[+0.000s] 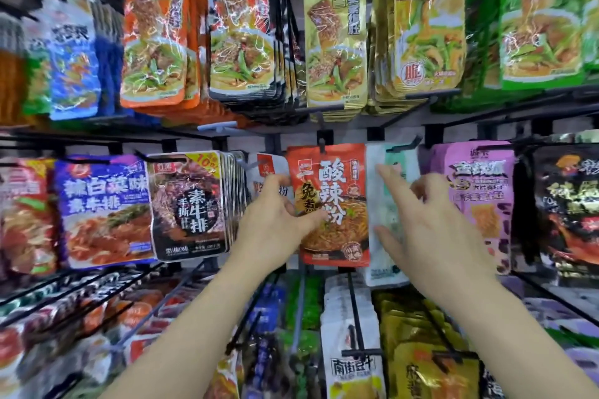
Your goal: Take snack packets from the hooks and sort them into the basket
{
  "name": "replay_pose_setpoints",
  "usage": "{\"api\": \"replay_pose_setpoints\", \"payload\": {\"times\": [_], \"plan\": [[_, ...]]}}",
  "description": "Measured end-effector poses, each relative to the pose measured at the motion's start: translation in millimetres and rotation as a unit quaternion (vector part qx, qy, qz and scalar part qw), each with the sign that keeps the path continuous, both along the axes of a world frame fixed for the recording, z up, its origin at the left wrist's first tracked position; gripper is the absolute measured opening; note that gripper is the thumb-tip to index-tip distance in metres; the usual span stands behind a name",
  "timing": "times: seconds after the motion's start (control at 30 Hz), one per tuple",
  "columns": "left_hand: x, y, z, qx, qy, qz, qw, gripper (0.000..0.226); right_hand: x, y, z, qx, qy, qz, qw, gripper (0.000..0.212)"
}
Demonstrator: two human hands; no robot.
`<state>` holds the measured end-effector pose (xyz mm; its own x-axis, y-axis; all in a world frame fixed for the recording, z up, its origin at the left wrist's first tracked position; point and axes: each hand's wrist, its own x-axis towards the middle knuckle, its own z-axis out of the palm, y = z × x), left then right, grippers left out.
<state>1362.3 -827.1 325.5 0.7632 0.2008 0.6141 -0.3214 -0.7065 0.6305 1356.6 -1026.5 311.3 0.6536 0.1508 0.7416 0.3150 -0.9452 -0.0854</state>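
1. At the far left of the middle rail hangs a blue packet [103,210]. Just beside it is a stack of black packets [188,204], several deep on 1 hook.
2. My left hand [275,217] reaches up just right of that stack. Its fingers [282,180] are clamped on the left edge of the red packet [337,204], with the thumb on the front and the others curled behind.
3. The red packet hangs upright from its hook [322,143] near the middle of the rail. A white-and-red packet [269,165] shows behind its left side.
4. Just to the right, a pale white packet [381,204] hangs on the next hook, its print too blurred to read.
5. My right hand [431,223] is in front of the pale white packet, its fingers spread apart and straight, holding nothing. I cannot tell whether the tips touch it.
6. Past that hand hang purple packets [479,191], more than 1 on their hook, and at the far right a black-and-gold packet [567,204].
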Motion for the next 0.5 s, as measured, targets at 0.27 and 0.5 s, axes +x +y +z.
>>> {"api": "replay_pose_setpoints", "payload": {"times": [0.27, 0.5], "plan": [[-13.2, 9.9, -2.9, 0.010, -0.044, 0.020, 0.999, 0.062, -13.7, -0.2, -1.7, 0.077, 0.023, 0.060, 0.995, 0.056], [-63.7, 22.4, -30.7, 0.040, -0.186, -0.074, 0.979, 0.024, -87.0, -2.8, -19.8, 0.293, 0.028, 0.183, 0.938, 0.026]]}}
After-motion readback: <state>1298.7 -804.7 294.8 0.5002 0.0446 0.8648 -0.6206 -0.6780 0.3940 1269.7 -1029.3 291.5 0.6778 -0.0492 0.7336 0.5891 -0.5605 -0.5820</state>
